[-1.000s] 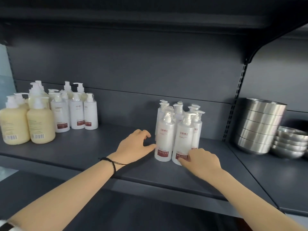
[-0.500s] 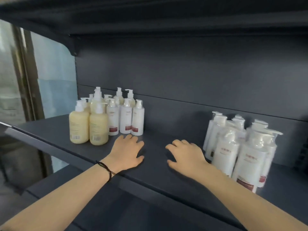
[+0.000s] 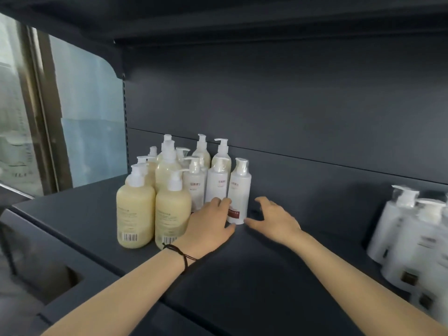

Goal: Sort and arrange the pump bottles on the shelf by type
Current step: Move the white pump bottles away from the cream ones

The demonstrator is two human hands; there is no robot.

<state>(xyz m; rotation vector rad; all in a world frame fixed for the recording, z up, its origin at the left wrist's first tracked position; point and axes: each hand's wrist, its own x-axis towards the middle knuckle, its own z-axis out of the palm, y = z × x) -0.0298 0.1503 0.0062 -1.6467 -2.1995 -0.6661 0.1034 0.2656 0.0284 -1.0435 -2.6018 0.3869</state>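
Left hand (image 3: 208,226) is held low at the shelf (image 3: 242,275), fingers extended, fingertips against the foot of the end white bottle (image 3: 238,187); it grips nothing. Right hand (image 3: 274,219) is likewise unclenched, fingers spread and loosely bent, thumb just beside the same bottle's foot on the opposite side. Actual thumb contact cannot be confirmed, as the view is soft there.

Finding: both hands bracket this bottle. It stands upright at the right side of a mixed cluster near the shelf's left end, where white slim bottles (image 3: 217,183) stand beside cream bottles (image 3: 135,214) set nearer the front edge. A separate white group (image 3: 407,238) stands at the shelf's right end, well apart.

Judgement: the low, two-sided approach suits sliding or lifting the stray whites toward their own kind, and keeping the hands at the foot stops the tall, narrow bodies from toppling. Sorting is incomplete.
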